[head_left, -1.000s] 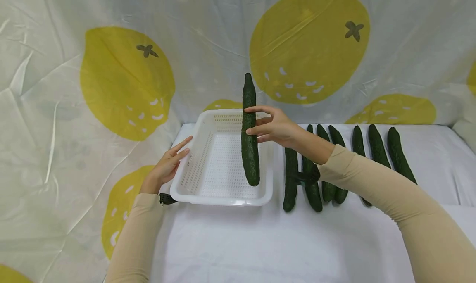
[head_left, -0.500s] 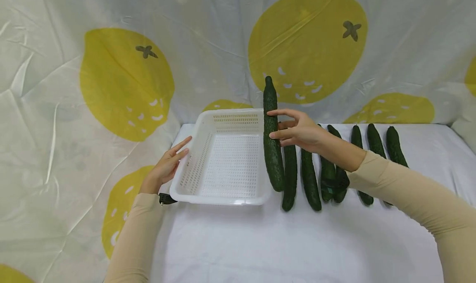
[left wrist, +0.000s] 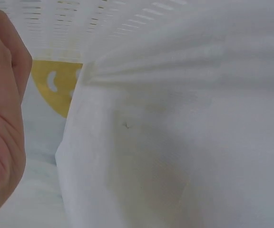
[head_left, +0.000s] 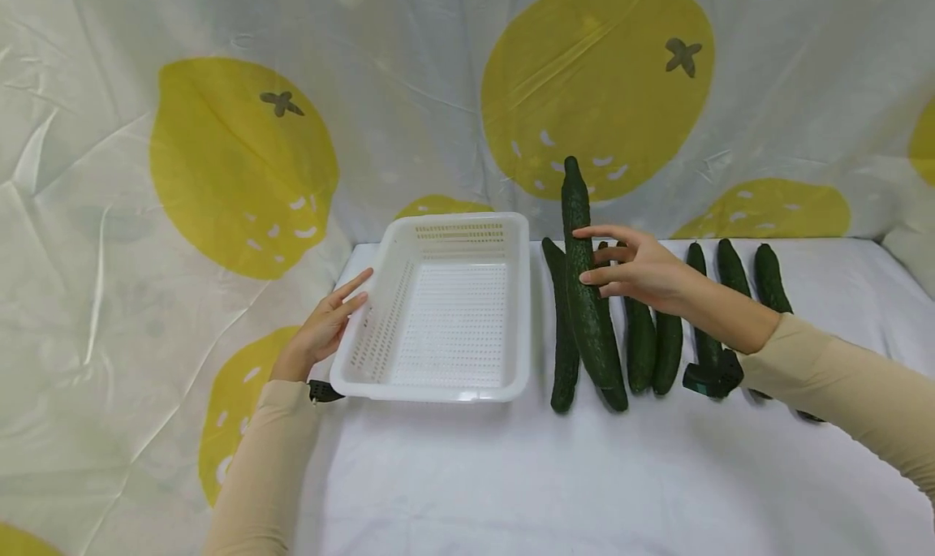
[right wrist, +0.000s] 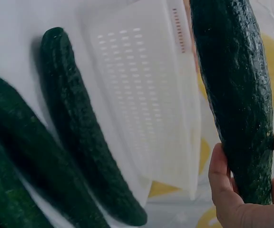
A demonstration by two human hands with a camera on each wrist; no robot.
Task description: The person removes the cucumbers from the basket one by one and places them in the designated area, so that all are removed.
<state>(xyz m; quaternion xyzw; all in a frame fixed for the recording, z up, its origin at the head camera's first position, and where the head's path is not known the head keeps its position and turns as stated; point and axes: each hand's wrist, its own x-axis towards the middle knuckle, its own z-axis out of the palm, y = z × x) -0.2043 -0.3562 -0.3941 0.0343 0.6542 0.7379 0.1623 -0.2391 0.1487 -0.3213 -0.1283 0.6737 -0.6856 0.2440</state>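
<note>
My right hand point(head_left: 643, 273) holds a long dark green cucumber point(head_left: 584, 321) between thumb and fingers, its narrow end pointing up. It hangs over the row on the table, overlapping another cucumber point(head_left: 617, 390) in the head view. The right wrist view shows the fingers around the lower part of the held cucumber point(right wrist: 237, 95). My left hand point(head_left: 321, 333) touches the left rim of a white perforated plastic basket point(head_left: 438, 393) with extended fingertips. Nothing lies in that basket. In the left wrist view only part of my left hand point(left wrist: 1, 114) shows, below the basket wall point(left wrist: 127, 23).
Several more cucumbers lie side by side right of the basket, including one nearest it point(head_left: 564, 353) and one at the far right point(head_left: 770, 280). A white cloth point(head_left: 511, 475) covers the table. Behind stands a lemon-print curtain point(head_left: 409, 93).
My right hand has carried the cucumber rightward, from above the basket to above the cucumber row. My left hand and the basket have stayed almost still.
</note>
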